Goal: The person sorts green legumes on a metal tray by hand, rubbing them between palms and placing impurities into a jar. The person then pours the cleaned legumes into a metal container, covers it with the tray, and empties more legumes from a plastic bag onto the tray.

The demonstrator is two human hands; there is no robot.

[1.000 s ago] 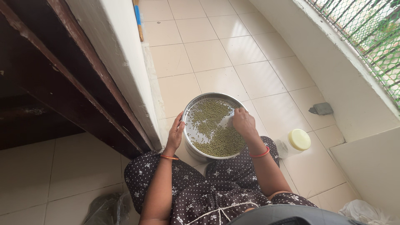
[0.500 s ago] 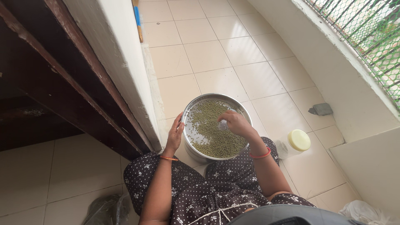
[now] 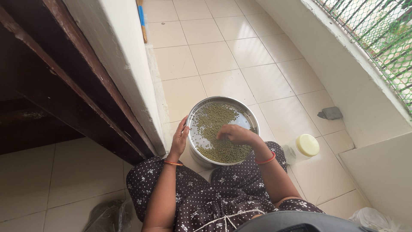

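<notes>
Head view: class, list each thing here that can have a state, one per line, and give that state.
Steel pan: upright on the tiled floor, holding green beans.
Green beans: spread loosely inside the pan.
Left hand: open, resting against the pan's outer rim.
Right hand: fingers curled down among the beans.
Jar: closed with a yellow lid, lying beside the knee.
Dark bag: crumpled on the floor.

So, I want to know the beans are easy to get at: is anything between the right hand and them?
Nothing visible. The right hand rests directly in the green beans inside the open steel pan; the left hand only holds the pan's rim.
</notes>
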